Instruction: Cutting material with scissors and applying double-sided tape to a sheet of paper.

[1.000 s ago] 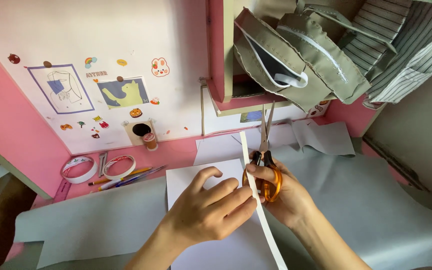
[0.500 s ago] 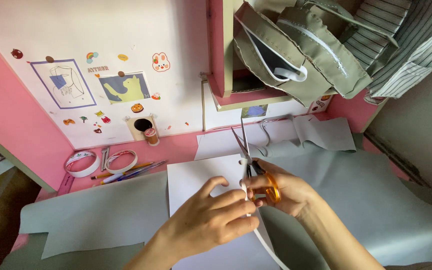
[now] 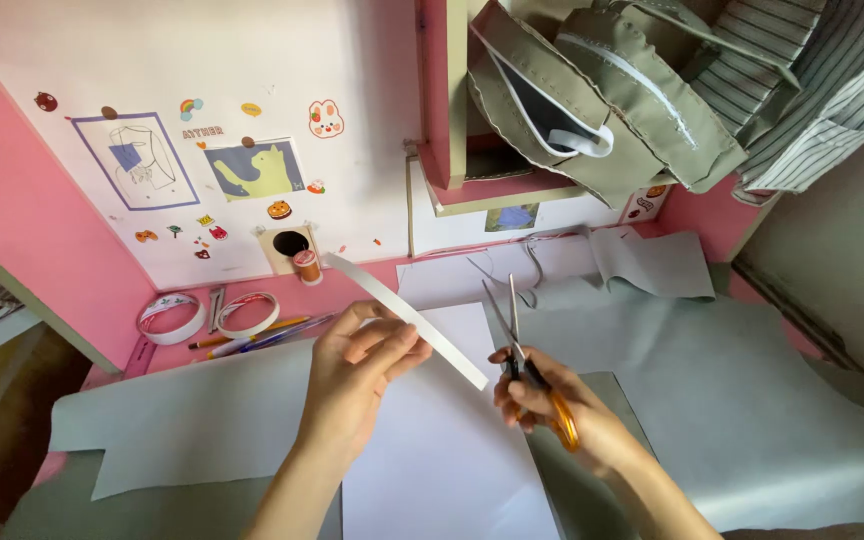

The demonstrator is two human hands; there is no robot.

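Change: since the earlier frame the left hand [image 3: 357, 375] has lifted off the sheet and now holds up a cut paper strip [image 3: 407, 318]; the scissors [image 3: 527, 365] have pulled clear of the paper.
Left hand: lower centre of the frame, fingers closed on the strip near its middle, pinching it.
Strip: long and narrow, white; its long axis runs from upper left to lower right, its lower end near the scissor blades, apart from them.
Right hand: [image 3: 552, 405] lower right of centre, gripping the orange handles of the scissors.
Scissors: blades slightly parted, tips pointing up the frame, away from the person.
Sheet: white paper [image 3: 442, 450] lies flat below both hands, at bottom centre.
Surface: grey fabric pieces [image 3: 752, 400] cover a pink desk [image 3: 352, 285], spreading left and right of the sheet.
Further back: two tape rolls [image 3: 207, 317], pens [image 3: 262, 333] and a small thread spool [image 3: 306, 266] at middle left.
Wall: white board [image 3: 252, 120] with drawings and stickers, upper left.
Top right: olive bags [image 3: 602, 90] and striped cloth [image 3: 812, 80] hang over a pink shelf [image 3: 472, 185].
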